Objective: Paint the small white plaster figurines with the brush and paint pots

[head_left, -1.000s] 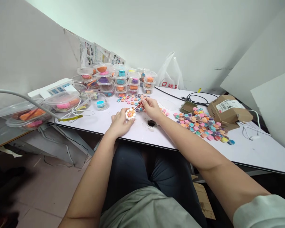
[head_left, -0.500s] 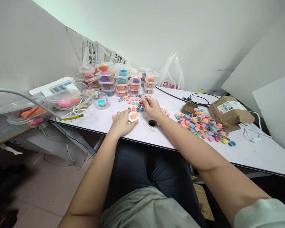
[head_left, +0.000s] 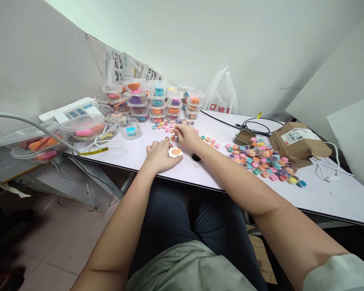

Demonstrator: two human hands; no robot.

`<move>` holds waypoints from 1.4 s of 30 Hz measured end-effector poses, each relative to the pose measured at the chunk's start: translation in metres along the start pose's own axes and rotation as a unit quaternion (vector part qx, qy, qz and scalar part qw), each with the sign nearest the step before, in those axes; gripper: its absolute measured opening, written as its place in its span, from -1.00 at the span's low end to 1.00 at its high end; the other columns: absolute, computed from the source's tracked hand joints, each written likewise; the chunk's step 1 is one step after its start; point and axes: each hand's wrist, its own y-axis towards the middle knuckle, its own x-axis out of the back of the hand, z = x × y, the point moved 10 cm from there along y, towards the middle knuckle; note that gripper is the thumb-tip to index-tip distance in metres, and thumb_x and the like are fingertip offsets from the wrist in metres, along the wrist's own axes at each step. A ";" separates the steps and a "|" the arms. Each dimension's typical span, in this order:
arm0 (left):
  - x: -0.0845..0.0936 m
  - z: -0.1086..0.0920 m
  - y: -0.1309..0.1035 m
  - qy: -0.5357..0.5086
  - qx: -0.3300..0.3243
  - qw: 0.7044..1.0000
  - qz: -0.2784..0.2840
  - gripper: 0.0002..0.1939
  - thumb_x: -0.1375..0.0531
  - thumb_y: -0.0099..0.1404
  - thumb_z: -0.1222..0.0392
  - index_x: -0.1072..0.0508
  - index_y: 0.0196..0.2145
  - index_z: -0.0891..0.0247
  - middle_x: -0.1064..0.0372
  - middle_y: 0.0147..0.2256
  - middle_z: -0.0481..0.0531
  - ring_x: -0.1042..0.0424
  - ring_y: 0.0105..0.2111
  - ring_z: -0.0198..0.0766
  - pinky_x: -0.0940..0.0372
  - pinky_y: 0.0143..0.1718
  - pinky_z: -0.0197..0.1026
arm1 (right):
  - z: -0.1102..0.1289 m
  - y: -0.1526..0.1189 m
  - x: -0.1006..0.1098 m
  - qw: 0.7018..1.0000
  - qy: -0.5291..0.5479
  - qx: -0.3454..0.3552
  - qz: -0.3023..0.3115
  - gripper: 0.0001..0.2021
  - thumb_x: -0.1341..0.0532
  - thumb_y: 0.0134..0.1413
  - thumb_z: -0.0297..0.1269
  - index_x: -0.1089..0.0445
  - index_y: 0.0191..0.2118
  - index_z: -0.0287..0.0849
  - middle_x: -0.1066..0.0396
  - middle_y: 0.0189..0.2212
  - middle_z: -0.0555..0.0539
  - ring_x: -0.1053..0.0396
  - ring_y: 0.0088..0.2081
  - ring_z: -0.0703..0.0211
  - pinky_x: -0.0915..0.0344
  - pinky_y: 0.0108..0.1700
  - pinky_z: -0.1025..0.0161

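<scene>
My left hand (head_left: 160, 155) rests near the table's front edge, its thumb and fingers closed around a small white flower-shaped piece (head_left: 175, 152) with an orange centre. Just beyond it, my right hand (head_left: 186, 136) pinches a thin reddish-brown stick (head_left: 174, 135), held tilted with its lower end close to the tabletop. Whether that stick is a brush is too small to tell. Small round coloured pieces (head_left: 166, 125) lie scattered behind both hands, some hidden by the right hand. More of them, in pink, orange and green, show beside the right wrist (head_left: 210, 141).
A heap of small round coloured pieces (head_left: 263, 159) spreads at the right, before an opened cardboard box (head_left: 297, 141). Stacked clear tubs (head_left: 156, 103) line the back left. A cable hole (head_left: 195, 157) lies under my right forearm. Black cable (head_left: 255, 128) and a plastic bag (head_left: 221, 95) are behind.
My right hand has come nearer and a little left, lowering the stick beside the left hand. The left hand and flower piece have shifted slightly right and nearer; the whole view has also shifted a little.
</scene>
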 end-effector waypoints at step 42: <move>0.005 0.011 -0.009 -0.116 0.011 0.993 -0.012 -0.36 -0.31 0.19 -0.05 -0.33 0.19 0.12 -0.40 0.21 0.10 -0.35 0.21 0.06 -0.20 0.24 0.06 | -0.013 -0.022 0.024 0.980 0.197 -0.023 0.022 -0.55 -0.17 0.28 0.15 -0.44 -0.35 -0.18 -0.44 -0.45 -0.04 -0.28 -0.43 0.22 -0.20 -0.33 0.23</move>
